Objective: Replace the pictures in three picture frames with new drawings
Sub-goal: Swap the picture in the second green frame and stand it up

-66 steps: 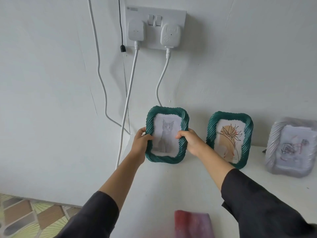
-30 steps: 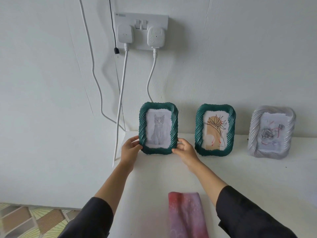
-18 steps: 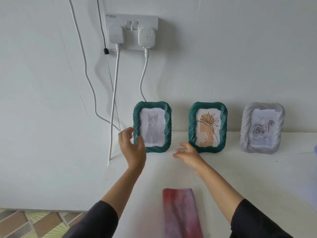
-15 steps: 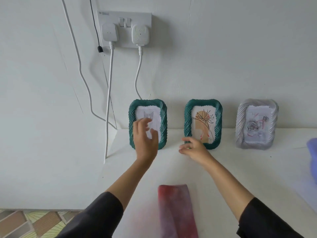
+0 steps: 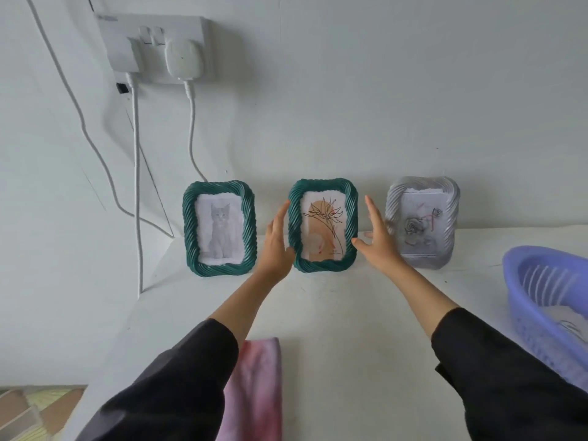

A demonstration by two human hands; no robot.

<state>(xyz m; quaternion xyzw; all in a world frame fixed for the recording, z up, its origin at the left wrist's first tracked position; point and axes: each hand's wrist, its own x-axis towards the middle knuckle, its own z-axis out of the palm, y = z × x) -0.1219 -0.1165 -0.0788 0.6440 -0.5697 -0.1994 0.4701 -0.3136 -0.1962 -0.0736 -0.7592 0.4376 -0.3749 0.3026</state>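
Pickup of the middle frame [image 5: 322, 230]: my left hand [image 5: 276, 246] and right hand [image 5: 378, 240] flank it, grips wide; next I clasp its edges and lift.

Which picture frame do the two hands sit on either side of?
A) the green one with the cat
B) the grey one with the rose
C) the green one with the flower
C: the left hand and right hand, both open, flank the green flower frame in the middle.
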